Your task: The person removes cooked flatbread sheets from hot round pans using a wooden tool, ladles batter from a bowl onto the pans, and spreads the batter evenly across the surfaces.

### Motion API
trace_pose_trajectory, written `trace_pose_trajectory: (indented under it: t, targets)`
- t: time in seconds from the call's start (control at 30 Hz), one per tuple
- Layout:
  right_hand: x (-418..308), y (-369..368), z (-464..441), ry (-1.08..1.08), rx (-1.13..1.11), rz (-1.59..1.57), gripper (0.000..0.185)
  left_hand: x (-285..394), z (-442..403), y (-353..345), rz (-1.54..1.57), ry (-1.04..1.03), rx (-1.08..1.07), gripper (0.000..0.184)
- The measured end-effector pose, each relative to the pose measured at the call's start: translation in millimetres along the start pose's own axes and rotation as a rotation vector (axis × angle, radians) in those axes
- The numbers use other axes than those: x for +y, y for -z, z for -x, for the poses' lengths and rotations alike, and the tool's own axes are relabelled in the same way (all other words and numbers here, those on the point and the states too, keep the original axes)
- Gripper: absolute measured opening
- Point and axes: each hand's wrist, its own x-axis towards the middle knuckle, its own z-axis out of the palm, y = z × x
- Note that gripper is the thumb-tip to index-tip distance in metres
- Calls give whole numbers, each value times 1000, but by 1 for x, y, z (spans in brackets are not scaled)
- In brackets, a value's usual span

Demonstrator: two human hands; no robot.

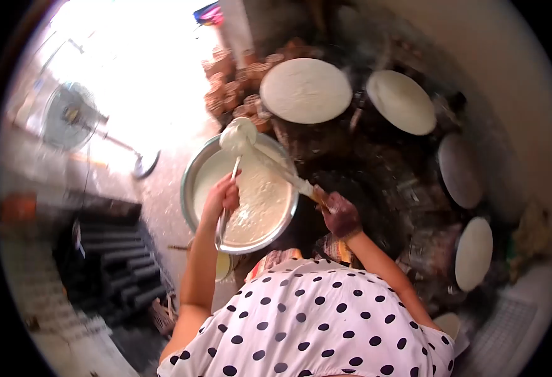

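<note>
My left hand [224, 195] is closed around the handle of a ladle [238, 137], whose bowl is coated with white batter. Below the ladle a wide metal basin [189, 217] holds pale, lumpy batter [251, 207]. My right hand [341, 215], dark-stained or covered, grips the wooden handle of a batter-coated spatula [304, 186]. The spatula's far end reaches over the basin to the ladle's bowl, where batter hides the exact contact.
Round white-topped pans or lids [305, 91] curve around the right side. Clay pots [226, 85] are heaped behind the basin. A standing fan [70, 116] is at the left, above stacked dark pieces [119, 251]. A yellowish container [223, 266] sits below the basin.
</note>
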Motion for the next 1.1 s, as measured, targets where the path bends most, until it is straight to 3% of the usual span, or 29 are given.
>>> trace_pose_trajectory:
  t: [0.07,0.13,0.17,0.2,0.27,0.33,0.4,0.47,0.53,0.6,0.67,0.73,0.77,0.8,0.87,0.93,0.97,1.03,1.1]
  targets:
    - [10,34,39,-175,13,-81,48,-34,3,-43,-440,-155,54,37]
    - [35,40,74,-295,95,-31,52,-55,-25,-67,-163,155,-89,34]
    - [44,46,90,-339,118,-14,52,-67,-63,-62,248,431,-271,30]
    - [51,53,102,-397,109,54,53,-81,-97,-76,479,607,-205,27]
    - [69,67,122,-490,139,137,55,-104,-117,-143,-56,440,-153,26]
    - [87,88,152,-622,259,100,56,-130,-115,-201,-433,228,-271,32]
    - [116,101,177,-699,409,-66,57,-166,-127,-251,-429,291,-396,40]
    - [155,99,204,-864,424,114,54,-209,-182,-297,-137,638,-529,39]
    - [186,102,241,-913,457,193,51,-259,-255,-353,251,985,-265,36]
    - [204,122,286,-980,488,277,49,-291,-291,-422,11,956,-370,33]
    - [217,151,335,-1128,545,252,27,-303,-281,-488,-87,1009,-480,33]
    - [229,166,379,-1290,245,532,16,-307,-261,-533,-738,492,-840,35]
    - [241,199,369,-1311,377,465,25,-320,-264,-550,-913,380,-916,36]
    - [252,234,357,-1319,514,397,34,-340,-269,-568,-917,390,-911,36]
    - [290,254,356,-1196,489,521,32,-383,-288,-607,-749,586,-795,35]
    - [329,274,331,-1030,786,389,33,-419,-304,-645,-717,832,-650,34]
    - [358,257,342,-1173,732,295,34,-436,-313,-652,-812,839,-735,26]
    - [369,272,319,-1403,300,479,38,-473,-329,-660,-838,808,-727,21]
    - [366,262,322,-1444,351,426,38,-505,-352,-658,-854,761,-731,17]
